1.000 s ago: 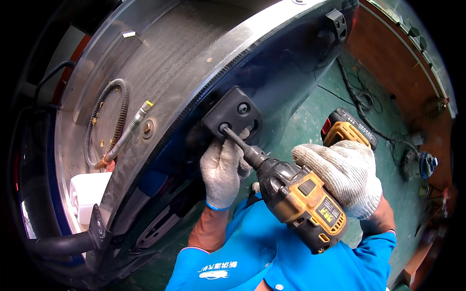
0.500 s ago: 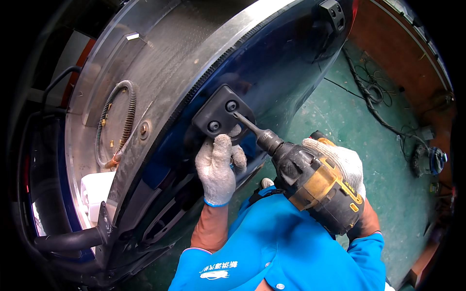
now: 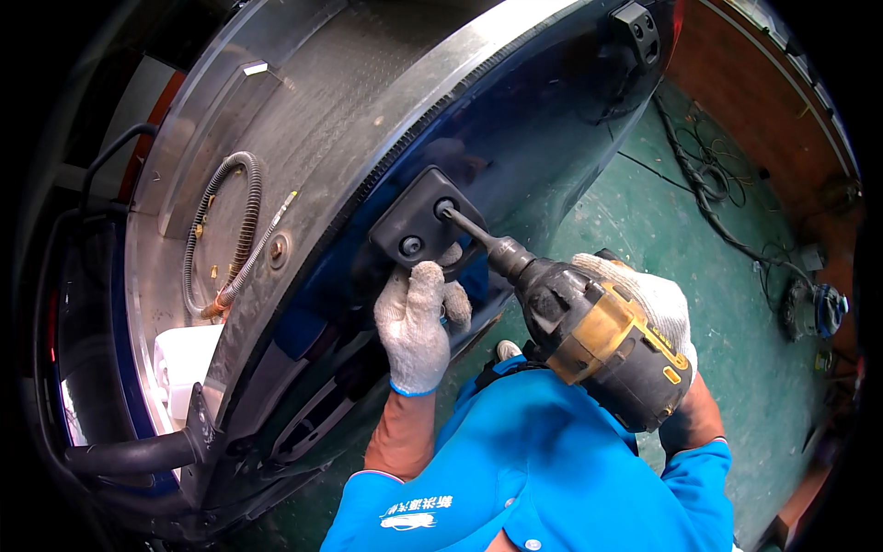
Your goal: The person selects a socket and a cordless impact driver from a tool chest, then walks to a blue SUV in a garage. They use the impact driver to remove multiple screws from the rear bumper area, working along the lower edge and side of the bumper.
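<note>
A black plastic bracket (image 3: pixel 398 221) sits against the dark blue, glossy vehicle panel (image 3: pixel 533 120). It has two round recesses; a screw (image 3: pixel 410 246) shows in the lower one. My left hand (image 3: pixel 414 317), in a white knit glove, grips the bracket's lower edge, with some fingertips reaching through its opening. A black and yellow power driver (image 3: pixel 598 331) is held in my gloved right hand (image 3: pixel 658 299), whose fingers are mostly hidden behind the tool. The long driver bit (image 3: pixel 467 225) has its tip in the upper recess, covering most of the screw there.
Another black bracket (image 3: pixel 636 35) is mounted farther along the panel. Beyond the metal rim, a corrugated hose (image 3: pixel 246 207) lies in the metal bed, near a white container (image 3: pixel 184 363). Cables (image 3: pixel 704 189) and a machine (image 3: pixel 814 308) rest on the green floor to the right.
The driver has shifted slightly, and its bit tip has gone from just below the upper screw into that screw's recess. My left hand keeps its hold on the bracket.
</note>
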Demonstrator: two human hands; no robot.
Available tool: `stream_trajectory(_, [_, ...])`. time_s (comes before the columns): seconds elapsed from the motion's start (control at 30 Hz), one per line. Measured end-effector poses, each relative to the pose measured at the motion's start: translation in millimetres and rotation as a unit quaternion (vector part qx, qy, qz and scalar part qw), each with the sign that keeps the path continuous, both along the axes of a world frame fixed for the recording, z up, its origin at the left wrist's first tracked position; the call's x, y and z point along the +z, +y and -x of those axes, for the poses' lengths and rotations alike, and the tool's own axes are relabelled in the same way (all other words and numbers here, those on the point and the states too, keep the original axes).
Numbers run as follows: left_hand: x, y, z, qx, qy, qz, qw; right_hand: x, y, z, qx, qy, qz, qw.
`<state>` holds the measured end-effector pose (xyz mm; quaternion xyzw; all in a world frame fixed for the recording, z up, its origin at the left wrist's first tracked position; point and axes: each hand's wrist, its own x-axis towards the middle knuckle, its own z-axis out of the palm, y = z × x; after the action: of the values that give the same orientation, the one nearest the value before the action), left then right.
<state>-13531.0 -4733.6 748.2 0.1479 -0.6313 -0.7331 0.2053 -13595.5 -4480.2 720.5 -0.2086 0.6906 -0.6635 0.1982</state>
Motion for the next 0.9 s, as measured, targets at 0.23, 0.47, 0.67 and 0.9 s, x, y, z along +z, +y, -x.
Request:
stream_trajectory(0.23, [-0.6, -0.8, -2.0, 0.005, -0.011, 0.009, 1.000, 22.2, 4.2, 13.7, 0.039, 0.178, -0.071, 0.981])
stream_trajectory(0.47, [1.3, 5.4, 0.2, 0.012, -0.017, -0.014, 1.000, 23.4, 6.0, 16.3, 0.039, 0.189, -0.067, 0.979])
stream_trajectory(0.67, [-0.9, 12.0, 0.1, 0.063, -0.027, 0.040, 0.997, 7.1, 7.0, 11.1, 0.006, -0.066, 0.024, 0.997])
stream_trajectory(0.9, [-4.1, 19.6, -5.8, 0.120, -0.030, 0.039, 0.992, 13.1, 16.2, 27.2, 0.079, 0.022, -0.091, 0.992])
